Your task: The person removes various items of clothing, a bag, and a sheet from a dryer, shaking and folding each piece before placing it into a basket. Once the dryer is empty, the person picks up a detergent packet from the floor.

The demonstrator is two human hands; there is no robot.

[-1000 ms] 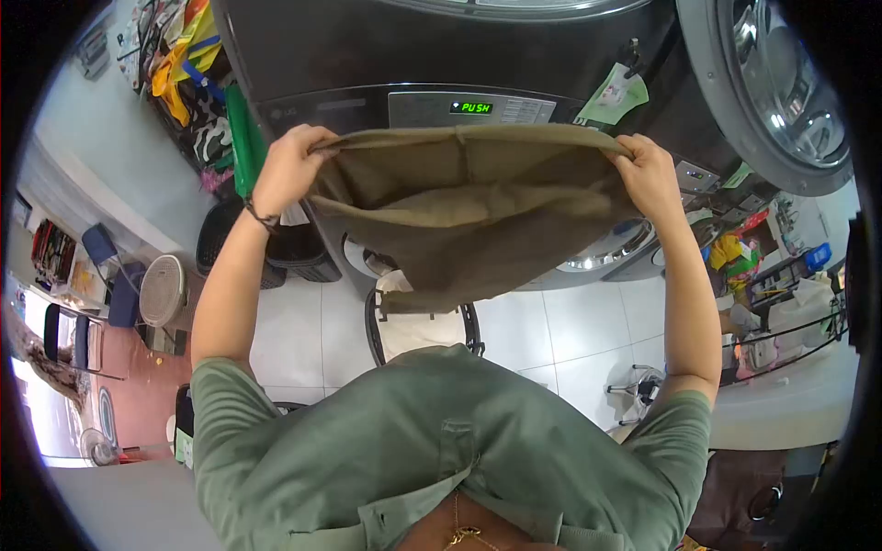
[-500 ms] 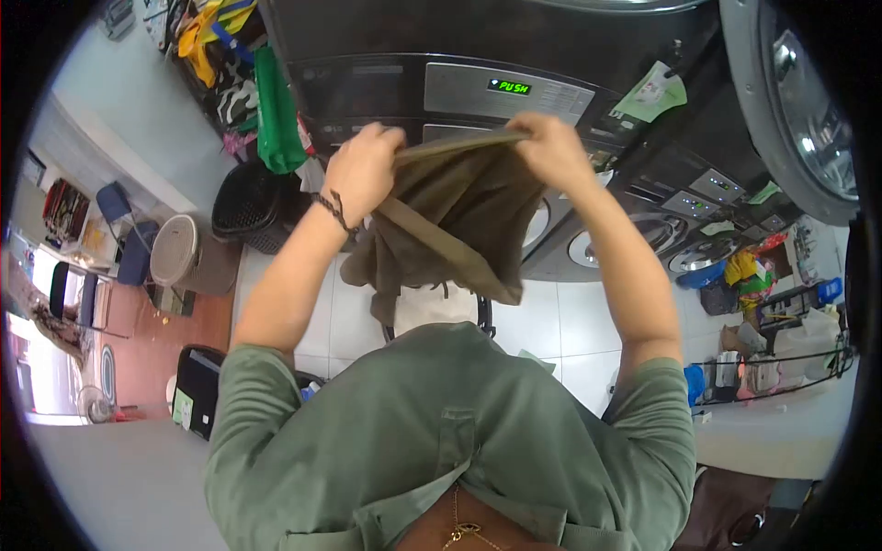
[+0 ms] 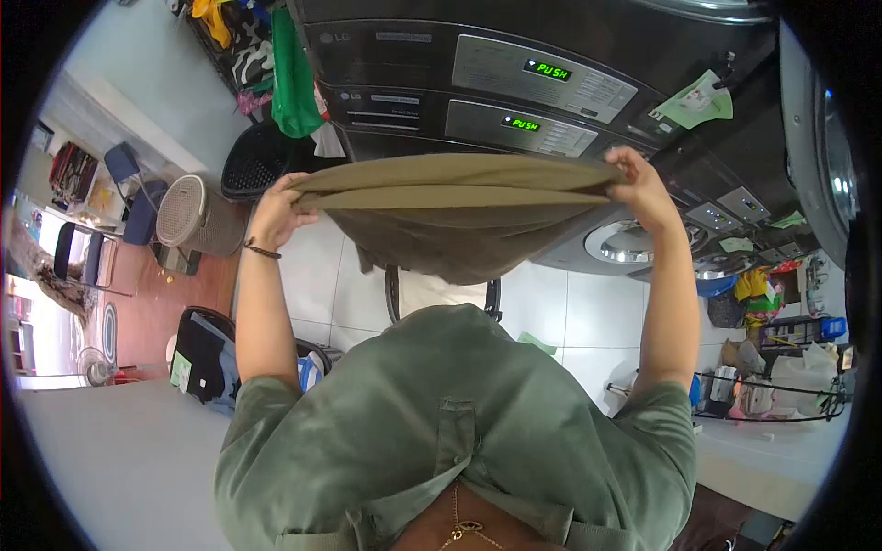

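An olive-brown cloth (image 3: 459,220) hangs stretched between my two hands in front of my chest, its upper edge folded in two bands. My left hand (image 3: 278,213), with a dark braided bracelet at the wrist, pinches the left corner. On the other side, my right hand (image 3: 643,188) grips the right corner between thumb and fingers. The lower part of the cloth droops above a basket with pale contents (image 3: 441,292), partly hidden by the cloth and my body.
Dark stacked machines (image 3: 386,69) with "PUSH" displays stand ahead. A black basket (image 3: 262,161) and a woven bin (image 3: 188,216) are at left, with a basket of clothes (image 3: 216,358) nearer. An open round door (image 3: 827,138) is at upper right.
My hands have moved apart, pulling the cloth wide and taut along its top edge. The cloth was narrower and bunched before. The view has shifted slightly, showing a second "PUSH" display.
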